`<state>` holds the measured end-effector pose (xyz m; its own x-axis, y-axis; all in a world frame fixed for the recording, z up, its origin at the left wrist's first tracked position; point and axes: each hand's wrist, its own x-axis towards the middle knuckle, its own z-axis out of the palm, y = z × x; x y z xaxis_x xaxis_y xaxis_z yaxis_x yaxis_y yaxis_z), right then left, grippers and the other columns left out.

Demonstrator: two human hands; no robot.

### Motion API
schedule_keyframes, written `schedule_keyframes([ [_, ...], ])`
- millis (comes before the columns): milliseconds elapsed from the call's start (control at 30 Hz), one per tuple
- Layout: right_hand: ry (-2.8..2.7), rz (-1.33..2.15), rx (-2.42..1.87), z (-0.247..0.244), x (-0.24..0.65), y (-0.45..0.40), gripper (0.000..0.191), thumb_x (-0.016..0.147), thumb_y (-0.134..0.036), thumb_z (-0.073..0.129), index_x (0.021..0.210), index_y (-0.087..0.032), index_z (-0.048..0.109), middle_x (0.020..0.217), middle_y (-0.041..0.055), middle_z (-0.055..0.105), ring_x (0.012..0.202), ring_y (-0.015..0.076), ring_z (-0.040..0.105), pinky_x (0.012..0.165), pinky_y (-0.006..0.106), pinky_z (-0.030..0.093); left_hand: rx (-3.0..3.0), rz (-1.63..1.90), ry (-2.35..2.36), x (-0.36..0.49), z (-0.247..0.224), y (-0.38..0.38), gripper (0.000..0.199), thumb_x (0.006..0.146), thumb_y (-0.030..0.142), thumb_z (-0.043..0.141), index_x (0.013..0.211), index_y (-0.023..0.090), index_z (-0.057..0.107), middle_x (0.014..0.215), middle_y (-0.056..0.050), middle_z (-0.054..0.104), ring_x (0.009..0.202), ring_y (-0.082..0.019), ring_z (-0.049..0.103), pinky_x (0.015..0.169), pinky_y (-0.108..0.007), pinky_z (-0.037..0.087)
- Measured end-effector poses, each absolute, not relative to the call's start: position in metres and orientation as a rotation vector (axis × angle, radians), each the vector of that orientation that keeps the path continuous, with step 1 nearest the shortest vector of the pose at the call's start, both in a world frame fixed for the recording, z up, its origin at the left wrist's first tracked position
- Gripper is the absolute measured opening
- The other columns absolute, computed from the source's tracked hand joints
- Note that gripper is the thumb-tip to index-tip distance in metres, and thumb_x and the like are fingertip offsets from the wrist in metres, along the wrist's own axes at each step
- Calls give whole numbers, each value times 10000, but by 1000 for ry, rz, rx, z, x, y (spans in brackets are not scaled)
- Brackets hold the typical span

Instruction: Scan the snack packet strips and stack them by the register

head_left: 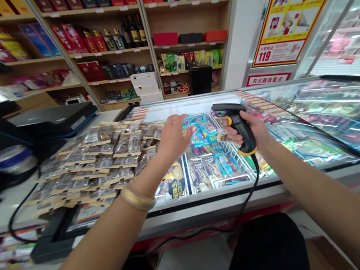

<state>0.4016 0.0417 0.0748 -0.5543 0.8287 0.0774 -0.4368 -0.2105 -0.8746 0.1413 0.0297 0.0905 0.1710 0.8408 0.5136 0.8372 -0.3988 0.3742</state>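
My right hand [250, 131] is wrapped round a black and yellow barcode scanner [241, 125], its head pointing left and its cable hanging from the handle. To the left, my left hand [175, 135] is raised over the glass-topped freezer [162, 109], fingers apart, with nothing seen in it. A gold bracelet [137, 197] circles the left wrist. Beside my left forearm, many small clear packets with brown strips [106, 152] lie in a spread pile. Blue ice-cream packs [200, 129] show in the freezer below my hands.
At the left stand a dark counter device [52, 119] and a roll of tape [12, 160]. The scanner cable [204, 230] loops along the freezer's front. Shelves [103, 52] with boxes and bottles line the back. A red-bordered poster [295, 15] hangs at the right.
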Motion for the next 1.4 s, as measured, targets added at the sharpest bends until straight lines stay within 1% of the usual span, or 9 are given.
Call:
schedule_keyframes([
  [367, -957, 1734, -675, 41, 479, 48, 338, 801, -492, 652, 885, -172, 583, 610, -14, 498, 444, 95, 396, 384, 206, 352, 2041, 621, 1959, 266, 35, 56, 626, 849, 629, 544, 1227, 134, 607, 1450, -225, 505, 1398, -386, 413, 1149, -498, 301],
  [500, -957, 1711, -669, 42, 475, 49, 334, 833, -506, 619, 885, -180, 571, 606, -16, 493, 447, 105, 419, 394, 219, 378, 1961, 723, 1938, 268, 30, 63, 426, 787, 505, 676, 1052, 174, 632, 1381, -204, 566, 1348, -376, 467, 1117, -501, 336],
  [633, -971, 1698, -649, 43, 473, 45, 351, 837, -520, 615, 908, -180, 567, 618, -19, 505, 454, 100, 428, 394, 208, 382, 1826, 1055, 1616, 258, 19, 72, 87, 762, 175, 616, 819, 210, 561, 1066, -83, 716, 1043, -243, 652, 944, -397, 472],
  [733, -970, 1696, -643, 44, 471, 40, 359, 821, -515, 633, 916, -174, 574, 621, -19, 506, 458, 98, 434, 391, 202, 383, 1694, 1228, 1404, 248, 12, 77, 183, 715, 30, 506, 687, 209, 475, 910, -31, 728, 856, -167, 667, 820, -317, 495],
  [900, -990, 1710, -655, 47, 469, 36, 360, 825, -521, 627, 897, -171, 580, 618, -15, 499, 451, 99, 423, 393, 211, 387, 1878, 1058, 1490, 240, 17, 67, 375, 712, -12, 506, 990, 205, 633, 936, -63, 725, 841, -194, 667, 788, -336, 510],
  [1100, -1011, 1698, -654, 49, 470, 35, 371, 827, -534, 622, 897, -171, 587, 620, -15, 488, 449, 100, 409, 389, 217, 380, 2384, 484, 1534, 242, 39, 45, 528, 715, -1, 534, 1138, 253, 723, 1340, -156, 602, 1267, -340, 550, 1038, -486, 441],
  [1267, -1015, 1705, -645, 48, 469, 35, 388, 798, -531, 653, 910, -164, 594, 616, -20, 495, 445, 90, 416, 391, 202, 380, 2448, 579, 1550, 253, 48, 33, 470, 887, 332, 523, 1332, 208, 610, 1371, -151, 569, 1294, -327, 507, 1109, -493, 387],
  [1333, -1020, 1698, -649, 48, 469, 34, 385, 817, -539, 630, 907, -168, 587, 615, -19, 495, 443, 92, 421, 390, 201, 380, 2527, 503, 1475, 258, 48, 28, 605, 811, 518, 631, 1311, 178, 614, 1322, -172, 581, 1248, -360, 521, 1080, -498, 410],
  [1400, -1019, 1690, -658, 48, 468, 34, 385, 831, -549, 611, 901, -172, 581, 615, -17, 492, 439, 94, 419, 385, 205, 374, 2574, 424, 1393, 260, 46, 26, 537, 771, 486, 687, 1198, 161, 669, 1222, -182, 618, 1162, -360, 564, 1018, -475, 450],
])
